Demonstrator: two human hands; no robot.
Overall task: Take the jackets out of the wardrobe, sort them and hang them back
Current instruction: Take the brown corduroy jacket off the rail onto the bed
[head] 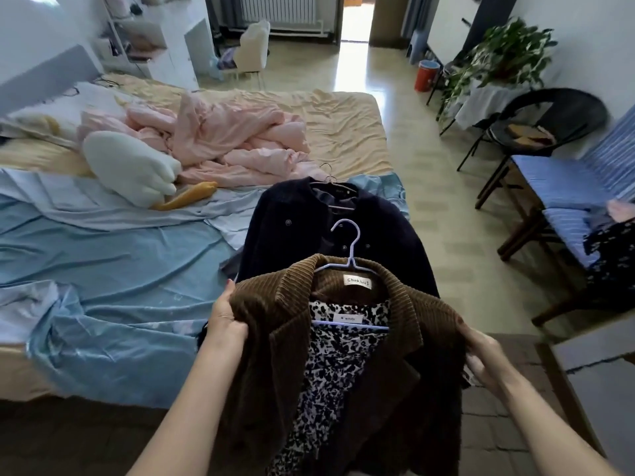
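Across the left half of the view lies the wide bed point(343, 132) with its beige sheet, a crumpled light-blue satin cover point(120, 269) over the near part and a bunched pale-pink quilt point(223, 139) further back, beside a white plush pillow point(134, 173). At the bed's near right corner a dark navy woolly jacket point(281, 228) lies flat on its thin metal hanger point(331, 187). In front of it, held up in the air, is a brown corduroy jacket point(275, 321) with a black-and-white leopard-print garment point(330, 372) inside; both hang on a pale-blue plastic hanger point(350, 249). Left hand point(226, 321) grips the jacket's left shoulder, fingers curled into the cloth. Right hand point(481, 355) pinches the right shoulder edge, fingers partly hidden by fabric. At right stand a blue-striped cushioned wooden bench point(556, 194) and a black wicker chair point(563, 111).
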